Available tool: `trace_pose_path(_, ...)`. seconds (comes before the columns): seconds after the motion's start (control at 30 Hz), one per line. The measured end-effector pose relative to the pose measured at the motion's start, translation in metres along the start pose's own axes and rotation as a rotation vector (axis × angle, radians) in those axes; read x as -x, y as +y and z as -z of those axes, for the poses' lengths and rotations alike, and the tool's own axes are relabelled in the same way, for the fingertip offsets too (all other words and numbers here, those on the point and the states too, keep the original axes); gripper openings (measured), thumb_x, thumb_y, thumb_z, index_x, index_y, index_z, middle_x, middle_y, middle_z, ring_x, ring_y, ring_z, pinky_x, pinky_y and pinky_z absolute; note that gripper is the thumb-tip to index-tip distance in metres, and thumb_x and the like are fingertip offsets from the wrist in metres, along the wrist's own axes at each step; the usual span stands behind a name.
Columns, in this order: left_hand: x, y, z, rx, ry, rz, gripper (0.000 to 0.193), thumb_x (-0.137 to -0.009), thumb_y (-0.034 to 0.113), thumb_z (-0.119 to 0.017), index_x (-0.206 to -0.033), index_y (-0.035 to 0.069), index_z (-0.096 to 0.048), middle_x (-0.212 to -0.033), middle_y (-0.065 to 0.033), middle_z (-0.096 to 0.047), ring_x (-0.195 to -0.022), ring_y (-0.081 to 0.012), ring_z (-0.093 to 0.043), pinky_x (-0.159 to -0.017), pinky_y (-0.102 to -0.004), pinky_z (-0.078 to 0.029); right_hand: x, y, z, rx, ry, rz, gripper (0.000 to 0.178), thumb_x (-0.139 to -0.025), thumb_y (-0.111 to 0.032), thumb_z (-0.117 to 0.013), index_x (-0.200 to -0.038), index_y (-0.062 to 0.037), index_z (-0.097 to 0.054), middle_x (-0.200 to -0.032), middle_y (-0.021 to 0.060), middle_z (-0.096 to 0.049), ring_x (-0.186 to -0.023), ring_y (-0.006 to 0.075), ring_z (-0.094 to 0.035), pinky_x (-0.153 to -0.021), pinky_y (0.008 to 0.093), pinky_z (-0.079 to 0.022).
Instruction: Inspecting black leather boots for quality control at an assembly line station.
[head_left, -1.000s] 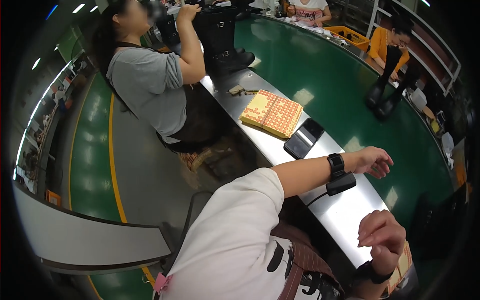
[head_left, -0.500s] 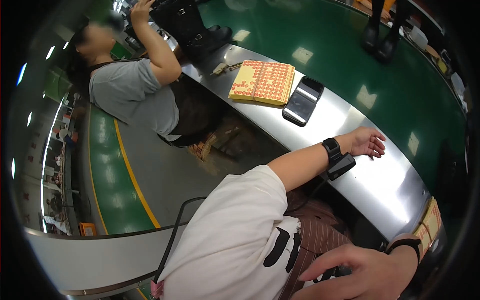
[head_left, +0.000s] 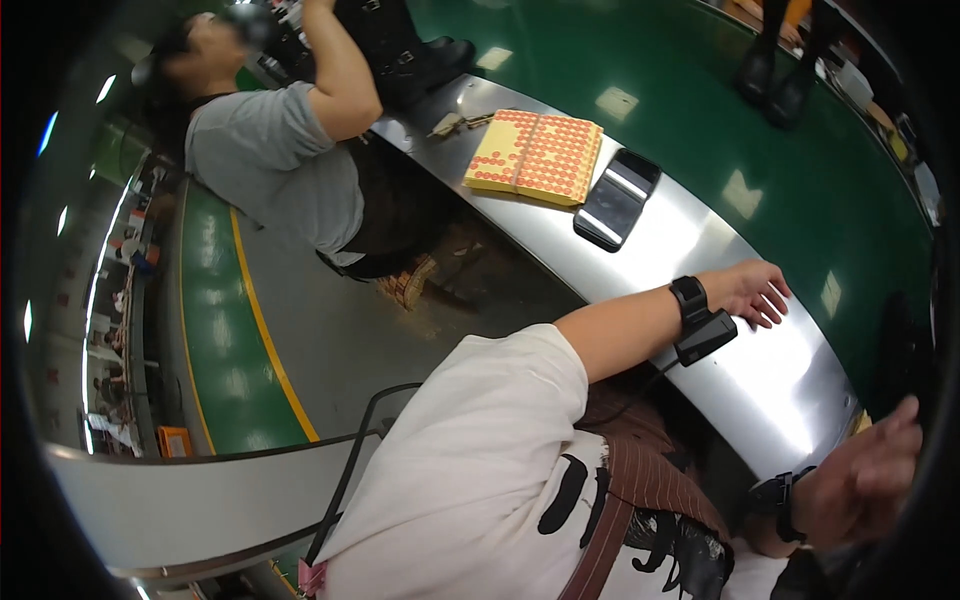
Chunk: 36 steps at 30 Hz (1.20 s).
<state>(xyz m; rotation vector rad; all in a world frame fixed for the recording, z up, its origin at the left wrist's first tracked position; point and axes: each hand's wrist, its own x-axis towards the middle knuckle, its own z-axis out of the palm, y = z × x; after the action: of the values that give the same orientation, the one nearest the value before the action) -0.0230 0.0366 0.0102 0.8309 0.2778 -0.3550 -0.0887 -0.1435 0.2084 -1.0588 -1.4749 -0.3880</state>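
Phone (head_left: 618, 200): black, glossy, round-cornered, pale glare across screen.

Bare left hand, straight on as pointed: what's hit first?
Left hand probably meets the shiny silver metal ledge at its far edge, then the flat green surface; height is unclear, so it may pass above.

This looks like a factory floor, likely one where footwear is made. Black buckled boots (head_left: 400, 62) stand at the far end of a narrow metal counter (head_left: 790, 370), beside a worker in a grey shirt (head_left: 265, 130), and another pair of tall black boots (head_left: 772, 88) stands across a broad green surface (head_left: 560, 50). Behind, a yellow line (head_left: 262, 335) edges a green floor lane (head_left: 222, 330), bright ceiling lights (head_left: 106, 88) hang overhead, and small figures (head_left: 122, 250) line a far row.
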Motion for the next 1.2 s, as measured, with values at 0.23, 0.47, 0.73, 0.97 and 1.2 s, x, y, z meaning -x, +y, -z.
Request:
trace_pose_path(0.23, -0.012, 0.015, -0.004, 0.156, -0.269, -0.081, 0.034, -0.092, 0.029, -0.039, -0.106, 0.003, -0.055, -0.100, -0.0164, -0.058, -0.090, -0.0283, -0.061, -0.084, -0.0427, -0.050, 0.079, 0.135, 0.020, -1.221, 0.219, -0.998, 0.037, -0.074, -0.017, -0.058, -0.108, -0.0058, -0.048, -0.083, 0.0037, -0.048, -0.080, 0.0157, -0.047, -0.082, 0.0343, -0.040)
trace_pose_path(0.47, -0.040, 0.004, 0.009, 0.256, -0.407, -0.116, 0.039, -0.096, 0.032, -0.036, -0.112, 0.001, -0.053, -0.081, -0.0040, -0.059, -0.078, -0.0112, -0.059, -0.070, -0.0237, -0.049, 0.140, 0.197, 0.006, -1.345, 0.272, -1.186, 0.030, -0.088, -0.030, -0.050, -0.108, -0.0088, -0.055, -0.093, 0.0062, -0.056, -0.078, 0.0160, -0.054, -0.073, 0.0391, -0.051)
trace_pose_path(0.73, -0.037, 0.000, 0.008, 0.287, -0.272, -0.005, 0.047, -0.098, 0.039, -0.035, -0.123, 0.003, -0.052, -0.085, -0.0047, -0.063, -0.062, -0.0034, -0.057, -0.059, -0.0171, -0.049, 0.146, 0.202, 0.000, -1.067, 0.466, -1.390, 0.020, -0.092, -0.021, -0.048, -0.093, -0.0034, -0.056, -0.079, 0.0072, -0.056, -0.069, 0.0164, -0.055, -0.064, 0.0359, -0.055)
trace_pose_path(0.97, -0.038, -0.002, 0.005, 0.259, -0.181, -0.040, 0.050, -0.098, 0.042, -0.034, -0.122, 0.003, -0.052, -0.065, 0.0004, -0.058, -0.040, -0.0018, -0.042, -0.033, -0.0139, -0.033, 0.147, 0.203, 0.004, -1.070, 0.423, -1.386, 0.020, -0.094, -0.016, -0.043, -0.097, 0.0006, -0.054, -0.080, 0.0106, -0.058, -0.069, 0.0184, -0.057, -0.067, 0.0388, -0.056)
trace_pose_path(1.2, -0.038, -0.003, 0.010, 0.291, -0.195, -0.050, 0.045, -0.099, 0.037, -0.034, -0.122, 0.003, -0.053, -0.053, 0.0056, -0.047, -0.040, -0.0003, -0.038, -0.033, -0.0141, -0.030, 0.139, 0.202, -0.002, -1.057, 0.412, -1.420, 0.020, -0.094, -0.017, -0.044, -0.098, -0.0013, -0.055, -0.078, 0.0086, -0.058, -0.068, 0.0183, -0.058, -0.067, 0.0392, -0.056)
